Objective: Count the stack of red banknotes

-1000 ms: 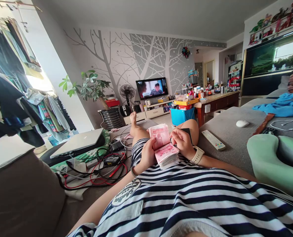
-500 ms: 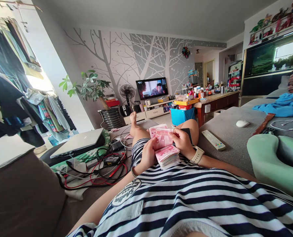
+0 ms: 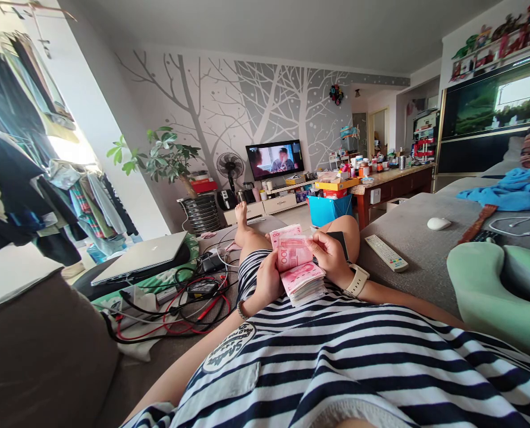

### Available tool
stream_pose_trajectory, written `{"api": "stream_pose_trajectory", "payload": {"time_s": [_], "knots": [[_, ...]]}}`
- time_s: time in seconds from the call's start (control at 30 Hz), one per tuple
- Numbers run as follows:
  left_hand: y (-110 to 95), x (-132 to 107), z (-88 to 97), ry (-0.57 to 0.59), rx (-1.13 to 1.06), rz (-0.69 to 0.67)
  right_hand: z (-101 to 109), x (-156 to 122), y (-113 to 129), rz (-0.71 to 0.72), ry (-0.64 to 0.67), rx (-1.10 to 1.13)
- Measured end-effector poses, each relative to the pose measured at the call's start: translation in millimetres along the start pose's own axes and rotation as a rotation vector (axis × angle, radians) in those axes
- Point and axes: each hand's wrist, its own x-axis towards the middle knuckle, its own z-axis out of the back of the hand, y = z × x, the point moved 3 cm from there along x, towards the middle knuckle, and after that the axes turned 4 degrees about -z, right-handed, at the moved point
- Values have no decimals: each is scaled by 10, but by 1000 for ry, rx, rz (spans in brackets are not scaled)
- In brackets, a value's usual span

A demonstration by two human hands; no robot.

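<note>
Person half-lying on a grey sofa (image 3: 419, 238), legs out toward twelve o'clock (clock set on the sitter, twelve straight ahead). Banknotes (image 3: 304, 279), pink, in the lap at twelve, against the striped shirt (image 3: 336, 351).

Left hand (image 3: 269, 278): fingers clamped on the left edge of the banknotes. Right hand (image 3: 329, 258): fingers pinched together on the upper right corner of the foremost raised note (image 3: 294, 252).

How far along: partway through the handling, I judged. Some notes stood raised toward twelve, the foremost a little apart from those behind; the thicker part lay flat toward six, edges stacked fairly even. That thick part looked untouched by the right fingers. Could not tell how many were raised, nor whether both parts made one bent bundle.

Round about: dark flat thing (image 3: 339, 242) just past the right hand, too hidden to name. Remote (image 3: 386, 252) at two, white mouse (image 3: 438, 223) beyond it. Laptop (image 3: 142, 257) at ten, tangled cables (image 3: 202, 289) nearer the left arm. Television (image 3: 274, 160) lit near twelve.
</note>
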Motion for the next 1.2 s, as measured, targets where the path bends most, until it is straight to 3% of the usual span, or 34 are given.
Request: {"api": "stream_pose_trajectory", "payload": {"time_s": [0.13,0.63,0.9,1.2], "knots": [[-126,-33,6,80,24,23,-3,1,6,-12,13,-9],[-52,-17,22,50,-100,89,-6,5,-6,-21,15,1],[-50,-15,18,70,-42,40,-4,6,-4,-22,11,-17],[-164,-48,-23,58,-45,78,-7,9,-29,-21,19,-14]]}}
